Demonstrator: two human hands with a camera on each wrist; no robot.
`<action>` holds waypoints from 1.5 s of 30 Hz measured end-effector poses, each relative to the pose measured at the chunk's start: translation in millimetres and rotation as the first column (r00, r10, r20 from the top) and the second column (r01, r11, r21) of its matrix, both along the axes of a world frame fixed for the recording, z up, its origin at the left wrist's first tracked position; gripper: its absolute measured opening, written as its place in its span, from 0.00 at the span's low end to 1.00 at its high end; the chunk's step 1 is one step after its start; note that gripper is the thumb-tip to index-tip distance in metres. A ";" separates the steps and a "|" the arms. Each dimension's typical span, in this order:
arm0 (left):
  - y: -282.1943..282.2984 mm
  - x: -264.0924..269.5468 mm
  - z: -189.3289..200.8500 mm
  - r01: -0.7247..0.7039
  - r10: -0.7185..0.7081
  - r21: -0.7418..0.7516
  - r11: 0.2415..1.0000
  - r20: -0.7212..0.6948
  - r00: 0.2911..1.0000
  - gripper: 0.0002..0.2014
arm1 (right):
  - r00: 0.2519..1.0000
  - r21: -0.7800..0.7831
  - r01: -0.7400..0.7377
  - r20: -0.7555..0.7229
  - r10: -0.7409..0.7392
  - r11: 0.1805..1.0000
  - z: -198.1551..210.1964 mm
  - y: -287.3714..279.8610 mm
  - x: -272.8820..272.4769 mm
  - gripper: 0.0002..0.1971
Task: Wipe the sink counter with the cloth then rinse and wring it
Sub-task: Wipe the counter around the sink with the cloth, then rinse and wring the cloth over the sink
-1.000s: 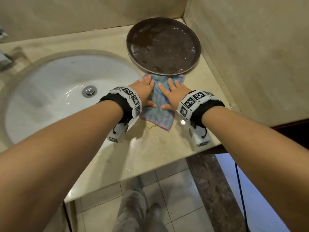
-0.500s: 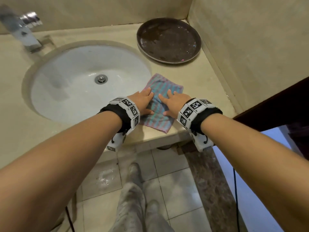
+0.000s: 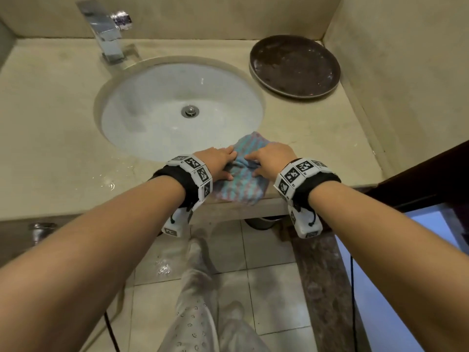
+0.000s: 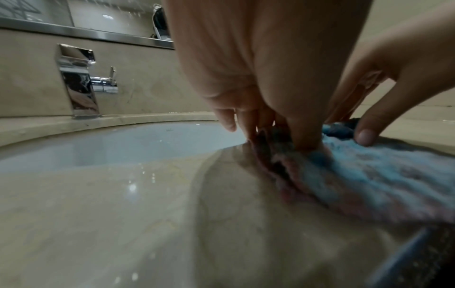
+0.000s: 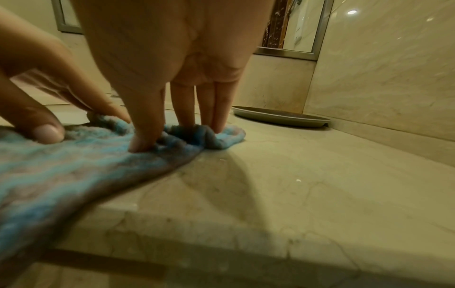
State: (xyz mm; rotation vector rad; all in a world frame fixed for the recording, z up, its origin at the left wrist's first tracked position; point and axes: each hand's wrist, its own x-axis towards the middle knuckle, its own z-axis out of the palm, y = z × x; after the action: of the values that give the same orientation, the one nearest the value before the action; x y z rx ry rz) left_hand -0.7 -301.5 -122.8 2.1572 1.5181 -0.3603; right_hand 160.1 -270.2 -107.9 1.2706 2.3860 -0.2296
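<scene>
Counter edge (image 3: pixel 350 179): my left hand (image 3: pixel 218 161) and right hand (image 3: pixel 271 158) press straight-fingered on the overhanging cloth (image 3: pixel 238 189); pulling closer could drop it.

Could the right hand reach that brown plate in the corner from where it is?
Probably yes. The right hand presses on the cloth at the front of the counter, and only bare stone lies between it and the plate; nothing blocks the way.

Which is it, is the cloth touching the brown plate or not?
Apart. The head view shows bare counter between the cloth and the plate; the right wrist view shows that gap too.
</scene>
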 end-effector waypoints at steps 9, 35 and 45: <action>53.0 -19.5 -0.9 -0.030 0.030 -0.038 0.999 0.014 0.999 0.18 | 0.999 0.020 0.026 -0.027 -0.025 0.999 9.2 41.9 -18.4 0.15; 321.3 -121.2 26.3 -0.368 0.347 0.397 0.841 0.128 0.929 0.22 | 0.904 0.321 0.215 -0.423 -0.063 0.922 14.1 304.8 -115.1 0.12; 325.1 -102.5 -17.0 -0.216 0.211 0.128 0.968 0.056 0.976 0.31 | 0.965 0.122 0.055 -0.260 -0.022 0.991 -22.8 334.3 -110.0 0.22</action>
State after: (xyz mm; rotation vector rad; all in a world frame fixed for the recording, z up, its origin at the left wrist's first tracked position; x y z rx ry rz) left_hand -103.3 23.6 -139.8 2.0577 1.7745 -0.1432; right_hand 50.0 64.1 -130.6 1.4232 2.6340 -0.2720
